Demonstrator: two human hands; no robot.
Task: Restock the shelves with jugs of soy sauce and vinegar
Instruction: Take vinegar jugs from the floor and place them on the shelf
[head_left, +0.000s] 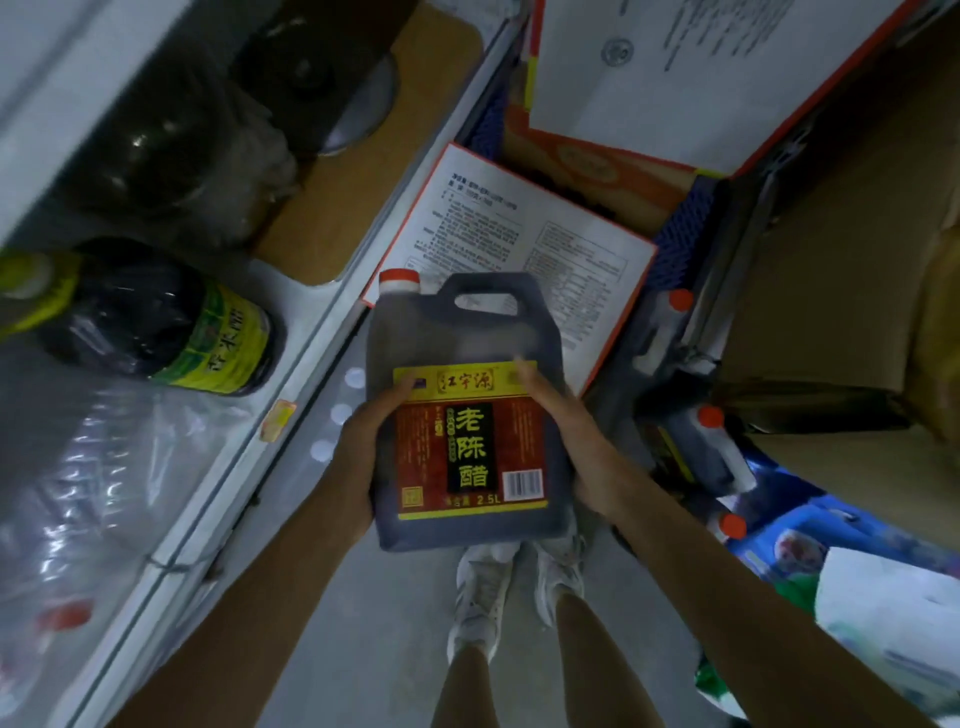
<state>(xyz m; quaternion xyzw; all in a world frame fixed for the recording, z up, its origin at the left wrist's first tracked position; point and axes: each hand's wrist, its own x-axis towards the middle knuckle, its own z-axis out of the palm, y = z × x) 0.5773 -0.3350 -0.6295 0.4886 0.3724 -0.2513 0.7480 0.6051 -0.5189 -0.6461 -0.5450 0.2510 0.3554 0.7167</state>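
Bare forearms come in from the bottom, and both hands are wrapped round one big vinegar jug (462, 338). The left hand (363, 447) has its thumb lying over the front label with the fingers curled under the left side. The right hand (576, 441) is clamped on the right edge, fingertips up by the yellow strip of the label. So it's a firm two-handed grip, neither hand loose.

The jug is dark, with a red and black label facing up at the camera, a red cap at the top left and a moulded handle beside it. It's not on anything. It's held in the air over the grey floor (374, 623), right above a pair of white sneakers (483, 587).

To the left is the white shelf (291, 374) with a yellowish sticker (277, 420) on its front edge. A dark bottle (171, 322) with a green-yellow label sits on it, with crinkly clear plastic wrap (104, 467) closer in.

On the right, a printed white carton flap (519, 239) sticks out behind the jug. Three more jugs (710, 418) with orange-red caps sit next to a brown cardboard box (831, 312).
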